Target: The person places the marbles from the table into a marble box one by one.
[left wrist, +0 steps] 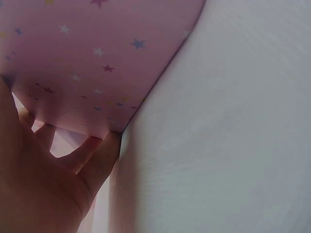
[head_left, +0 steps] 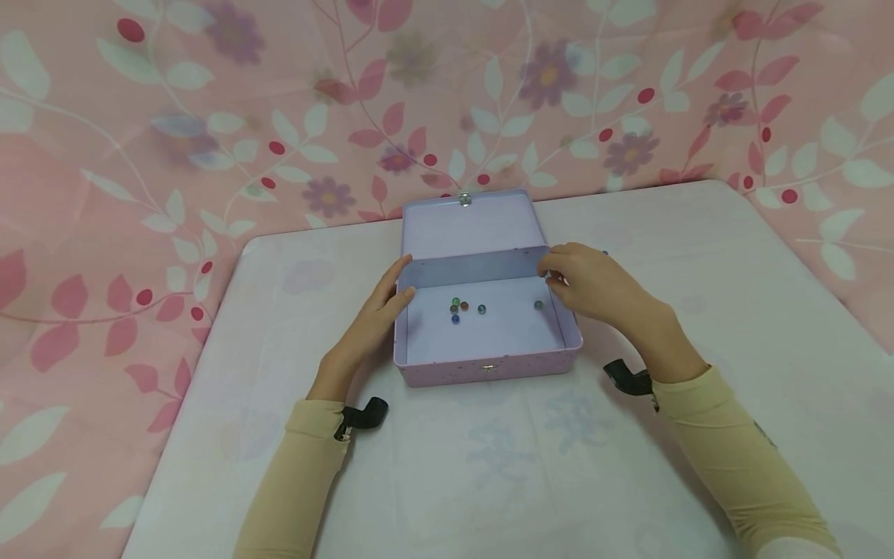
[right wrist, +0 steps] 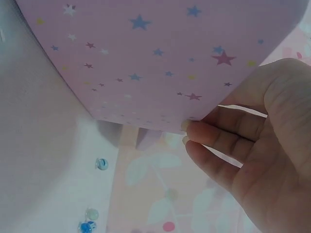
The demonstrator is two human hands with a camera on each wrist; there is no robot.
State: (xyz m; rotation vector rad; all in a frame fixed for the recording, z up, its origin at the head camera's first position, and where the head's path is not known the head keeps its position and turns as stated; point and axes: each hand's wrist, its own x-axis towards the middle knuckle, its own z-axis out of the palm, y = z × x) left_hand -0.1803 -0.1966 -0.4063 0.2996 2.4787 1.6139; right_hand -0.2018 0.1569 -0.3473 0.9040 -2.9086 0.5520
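Observation:
A lilac tin box (head_left: 489, 373) with stars on its outside stands open on the table, its lid (head_left: 468, 225) tipped back. Several small glass marbles (head_left: 461, 308) lie inside, one more marble (head_left: 538, 305) apart to the right. My left hand (head_left: 380, 314) lies flat against the left wall, fingers straight, thumb at the rim. My right hand (head_left: 587, 283) curls at the right rim by the hinge. In the left wrist view, the left hand (left wrist: 48, 184) touches the starred wall (left wrist: 97, 58). In the right wrist view, the right hand (right wrist: 252, 145) pinches the starred edge (right wrist: 160, 58).
The box stands on a white table (head_left: 489, 466) whose far edge meets a pink floral cloth backdrop (head_left: 209, 116). A few loose marbles (right wrist: 101, 164) lie on the table beyond the right hand. Bare tabletop (left wrist: 233, 121) spreads on either side.

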